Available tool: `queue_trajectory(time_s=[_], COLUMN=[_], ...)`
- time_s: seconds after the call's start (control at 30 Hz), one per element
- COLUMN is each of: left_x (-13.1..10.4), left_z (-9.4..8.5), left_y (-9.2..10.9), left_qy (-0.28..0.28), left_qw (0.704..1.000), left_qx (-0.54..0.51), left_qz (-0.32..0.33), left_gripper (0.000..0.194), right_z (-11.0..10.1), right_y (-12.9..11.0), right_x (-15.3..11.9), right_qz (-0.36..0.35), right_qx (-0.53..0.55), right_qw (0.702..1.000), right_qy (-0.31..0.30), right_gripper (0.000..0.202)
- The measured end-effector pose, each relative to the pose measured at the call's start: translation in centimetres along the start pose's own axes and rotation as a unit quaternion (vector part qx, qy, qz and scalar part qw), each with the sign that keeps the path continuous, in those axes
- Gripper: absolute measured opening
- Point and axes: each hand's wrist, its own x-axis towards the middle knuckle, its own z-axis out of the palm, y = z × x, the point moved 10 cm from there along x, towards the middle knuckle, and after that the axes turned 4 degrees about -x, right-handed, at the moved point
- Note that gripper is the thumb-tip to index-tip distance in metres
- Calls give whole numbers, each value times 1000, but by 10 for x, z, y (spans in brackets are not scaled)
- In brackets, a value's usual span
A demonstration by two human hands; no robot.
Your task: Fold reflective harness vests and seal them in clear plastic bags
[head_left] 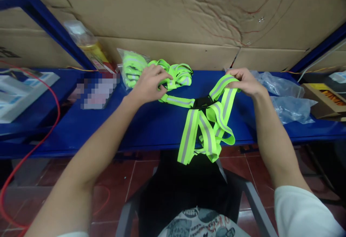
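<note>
A lime-yellow reflective harness of elastic straps with a grey stripe (186, 132) lies partly on the blue table, its loops hanging over the front edge. Its straps meet at a black centre piece (202, 102). My right hand (244, 81) pinches a folded strap to the right of that piece. Over the left strap, my left hand (151, 84) hovers with curled fingers, thumb and index apart. Behind the left hand lie a bundled set of the same straps (181, 75) and a clear bag with a folded harness (133, 67). Contact between left hand and straps is unclear.
Clear plastic bags (290, 107) lie right of my right hand, beside an open cardboard box (321, 102). A bottle with yellow contents (90, 46) stands at the back left. A red cable (55, 103) crosses the left side. Cardboard (162, 21) lines the back.
</note>
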Motion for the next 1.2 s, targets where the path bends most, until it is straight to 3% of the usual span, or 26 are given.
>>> queue_trajectory(time_s=[0.1, 0.2, 0.3, 0.4, 0.5, 0.6, 0.7, 0.8, 0.87, 1.0, 1.2], left_x=[-2, -6, -9, -10, -6, 1, 1, -5, -9, -13, -26], left_z=[26, 47, 57, 56, 45, 19, -8, -26, -34, -39, -19], left_y=[36, 51, 40, 21, 10, 1, -21, -45, -58, -78, -102], left_qy=[-65, -139, -196, -217, -171, -65, 39, 93, 118, 167, 142], left_qw=[996, 988, 980, 976, 984, 994, 984, 959, 944, 914, 887], left_qx=[-26, -20, -18, -14, -35, -90, -150, -193, -212, -279, -276], left_qz=[47, 61, 31, 4, 20, 10, -84, -187, -223, -244, -341], left_gripper=[36, 40, 35, 24, 27, 29, 41, 55, 60, 53, 61], right_z=[7, 7, -1, -8, -9, -13, -20, -22, -23, -31, -38], right_y=[2, 5, 15, 27, 28, 22, 17, 13, 14, 25, 38], right_x=[5, 10, 15, 19, 19, 16, 13, 11, 13, 18, 23], right_qz=[1, -12, -10, -3, -21, -33, -31, -47, -55, -65, -78], right_qx=[-21, -46, -124, -229, -256, -218, -205, -169, -132, -84, -82], right_qw=[1000, 999, 992, 973, 966, 974, 975, 981, 985, 984, 980], right_qy=[-15, -9, 15, 32, 33, 46, 74, 87, 93, 140, 163], right_gripper=[35, 32, 26, 20, 23, 35, 46, 55, 57, 62, 55])
